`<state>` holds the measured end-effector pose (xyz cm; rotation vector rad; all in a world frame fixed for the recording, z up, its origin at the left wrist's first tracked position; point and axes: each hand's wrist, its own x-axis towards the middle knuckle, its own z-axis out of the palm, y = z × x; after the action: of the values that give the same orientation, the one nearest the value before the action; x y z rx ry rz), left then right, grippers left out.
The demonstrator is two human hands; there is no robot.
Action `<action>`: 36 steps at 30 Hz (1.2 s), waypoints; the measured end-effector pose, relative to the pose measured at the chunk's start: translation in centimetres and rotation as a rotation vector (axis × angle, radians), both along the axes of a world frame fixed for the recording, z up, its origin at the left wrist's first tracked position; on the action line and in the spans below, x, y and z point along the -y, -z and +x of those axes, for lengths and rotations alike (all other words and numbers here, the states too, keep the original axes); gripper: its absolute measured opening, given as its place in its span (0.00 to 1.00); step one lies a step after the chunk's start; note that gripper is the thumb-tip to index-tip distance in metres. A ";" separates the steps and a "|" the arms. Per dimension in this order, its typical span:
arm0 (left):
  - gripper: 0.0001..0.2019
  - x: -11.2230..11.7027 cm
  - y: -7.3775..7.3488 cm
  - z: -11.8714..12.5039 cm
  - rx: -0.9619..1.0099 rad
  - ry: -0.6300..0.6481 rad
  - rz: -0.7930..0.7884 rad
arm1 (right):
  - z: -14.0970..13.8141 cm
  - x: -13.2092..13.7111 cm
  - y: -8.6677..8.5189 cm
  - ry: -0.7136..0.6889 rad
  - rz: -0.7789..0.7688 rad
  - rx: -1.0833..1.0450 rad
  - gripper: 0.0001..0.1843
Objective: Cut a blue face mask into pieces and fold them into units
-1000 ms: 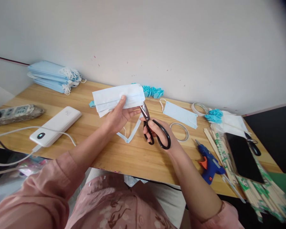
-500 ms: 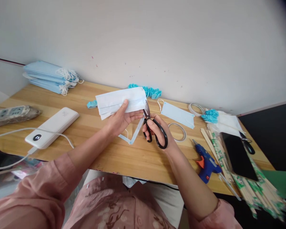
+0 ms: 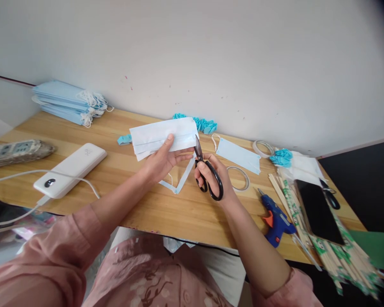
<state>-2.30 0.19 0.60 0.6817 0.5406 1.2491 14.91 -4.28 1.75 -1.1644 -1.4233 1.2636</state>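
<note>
We enter first the left hand: fingers pinched on one pale-blue mask, held above the table, thumb on top. Next the right hand: fingers through the handles of one pair of black scissors, blades nearly together at the mask's right short edge. The mask's long axis runs left to right, just left of the blades, and the left hand is nearer. One strip dangles beneath. We count further: one mask stack, one loose mask, two tape rolls, one glue gun.

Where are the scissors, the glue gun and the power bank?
scissors (image 3: 212, 169), head view, on the black handle.
glue gun (image 3: 279, 221), head view, on its blue body.
power bank (image 3: 72, 164), head view, on its white top.
</note>
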 end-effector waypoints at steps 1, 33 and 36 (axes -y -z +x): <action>0.18 0.0 0.0 0.0 0.003 -0.001 0.001 | 0.0 0.0 0.0 0.003 0.008 0.010 0.24; 0.17 0.1 -0.5 0.2 -0.002 -0.045 0.014 | 0.3 -0.6 0.9 0.053 0.011 0.056 0.24; 0.17 0.1 -0.3 0.1 -0.003 -0.042 0.027 | 0.3 -0.6 1.0 0.057 0.004 0.062 0.24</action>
<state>-2.21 0.13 0.90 0.6986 0.5436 1.2968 15.22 -3.69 0.70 -1.2424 -1.4265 1.1938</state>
